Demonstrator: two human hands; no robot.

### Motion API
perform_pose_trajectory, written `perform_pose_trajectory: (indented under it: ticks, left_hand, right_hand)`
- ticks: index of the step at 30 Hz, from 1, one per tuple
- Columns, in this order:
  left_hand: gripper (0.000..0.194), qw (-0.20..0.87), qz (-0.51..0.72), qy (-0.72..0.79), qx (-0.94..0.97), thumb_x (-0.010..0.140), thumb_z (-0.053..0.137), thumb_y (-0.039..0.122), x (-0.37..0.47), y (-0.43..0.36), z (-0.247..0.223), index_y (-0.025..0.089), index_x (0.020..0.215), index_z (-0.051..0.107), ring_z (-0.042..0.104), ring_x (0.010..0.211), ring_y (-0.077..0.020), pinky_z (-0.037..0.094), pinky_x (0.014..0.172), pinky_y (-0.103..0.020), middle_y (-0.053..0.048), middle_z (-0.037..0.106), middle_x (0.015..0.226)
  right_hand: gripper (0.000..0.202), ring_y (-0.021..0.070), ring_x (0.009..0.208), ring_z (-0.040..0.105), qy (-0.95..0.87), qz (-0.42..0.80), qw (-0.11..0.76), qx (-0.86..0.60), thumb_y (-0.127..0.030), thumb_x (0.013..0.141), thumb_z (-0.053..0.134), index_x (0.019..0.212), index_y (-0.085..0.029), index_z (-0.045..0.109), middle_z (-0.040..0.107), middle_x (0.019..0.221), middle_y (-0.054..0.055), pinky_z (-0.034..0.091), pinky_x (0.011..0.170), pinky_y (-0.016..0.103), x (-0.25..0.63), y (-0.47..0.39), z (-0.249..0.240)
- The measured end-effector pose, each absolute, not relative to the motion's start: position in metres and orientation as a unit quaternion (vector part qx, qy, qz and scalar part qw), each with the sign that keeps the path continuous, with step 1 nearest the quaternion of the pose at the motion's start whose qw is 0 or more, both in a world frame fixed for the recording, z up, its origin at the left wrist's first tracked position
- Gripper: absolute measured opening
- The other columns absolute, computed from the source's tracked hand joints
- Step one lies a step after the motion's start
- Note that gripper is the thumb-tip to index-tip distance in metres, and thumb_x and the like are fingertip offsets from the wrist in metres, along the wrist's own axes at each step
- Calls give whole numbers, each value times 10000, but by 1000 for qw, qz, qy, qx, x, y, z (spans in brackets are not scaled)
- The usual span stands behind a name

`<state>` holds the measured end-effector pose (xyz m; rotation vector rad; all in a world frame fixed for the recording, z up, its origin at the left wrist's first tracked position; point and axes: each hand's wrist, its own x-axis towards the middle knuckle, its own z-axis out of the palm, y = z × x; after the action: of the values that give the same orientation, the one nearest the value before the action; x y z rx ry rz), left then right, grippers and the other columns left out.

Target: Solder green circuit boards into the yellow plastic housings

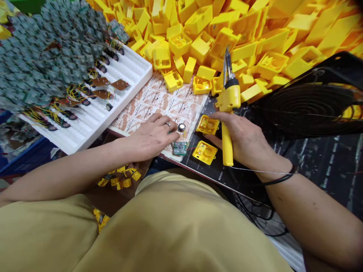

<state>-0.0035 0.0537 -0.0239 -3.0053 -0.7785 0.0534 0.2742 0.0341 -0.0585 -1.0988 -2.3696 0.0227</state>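
Note:
My right hand (245,139) holds a yellow soldering gun (230,98) with its metal tip pointing away from me. Thin solder wire trails from the bottom of its handle. That hand's thumb and a finger also reach an open yellow plastic case half (208,125). Closer to me lies another yellow case half (204,152), joined by thin wires to a small green circuit board (180,148). My left hand (154,136), with a ring on one finger, rests with curled fingers beside the board and a small round black-rimmed part (181,127). Its fingertips are partly hidden.
Yellow plastic cases (198,22) are heaped along the back. A white ridged foam tray (121,79) at left bears many wired circuit boards (56,49). A black fan (306,102) stands at right. More yellow pieces (121,177) lie below the table edge.

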Motion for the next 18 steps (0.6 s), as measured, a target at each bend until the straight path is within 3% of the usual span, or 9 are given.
perform_pose_trajectory:
  ticks: [3, 6, 10, 13, 15, 18]
  left_hand:
    - [128, -24, 3, -258, -966, 896, 571, 150, -6, 60, -30, 169, 852, 690, 602, 998, -251, 478, 897, -419, -82, 705, 1016]
    - [138, -176, -85, -295, -936, 904, 560, 202, -14, 68, -29, 169, 847, 681, 636, 1024, -229, 482, 944, -409, -81, 717, 1079]
    - [182, -378, -204, -402, -809, 911, 530, 266, -3, 71, -28, 142, 946, 659, 693, 849, -163, 533, 759, -288, -75, 750, 963]
    - [177, -353, -194, -407, -820, 864, 535, 213, 20, 70, -33, 144, 922, 688, 683, 758, -151, 522, 743, -278, -45, 748, 835]
    - [204, -288, -163, -382, -863, 831, 530, 172, 34, 70, -36, 155, 913, 717, 680, 763, -159, 511, 798, -304, -39, 748, 819]
    - [227, -233, -124, -372, -890, 821, 523, 172, 45, 72, -36, 168, 912, 731, 670, 733, -163, 483, 862, -351, -23, 739, 770]
  right_hand:
    - [399, 234, 884, 679, -872, 24, 274, -406, -357, 955, 626, 1289, -191, 485, 667, 1039, 83, 577, 739, 336, 273, 33, -62]
    - [420, 233, 897, 683, -860, 26, 294, -417, -362, 950, 634, 1294, -185, 472, 660, 1069, 94, 583, 729, 333, 272, 31, -66]
    - [383, 222, 829, 682, -860, 22, 293, -418, -350, 954, 624, 1278, -190, 494, 666, 1043, 91, 576, 672, 324, 270, 23, -66]
    - [379, 224, 793, 679, -865, 35, 287, -411, -393, 956, 626, 1258, -188, 525, 675, 989, 80, 581, 657, 337, 268, 9, -58]
    - [432, 238, 878, 692, -854, 43, 308, -417, -410, 928, 670, 1263, -177, 526, 688, 1046, 96, 603, 748, 364, 269, -3, -48]
    - [355, 181, 831, 705, -823, 30, 356, -442, -284, 860, 765, 1152, -197, 582, 719, 1000, 49, 594, 756, 282, 276, -23, -31]
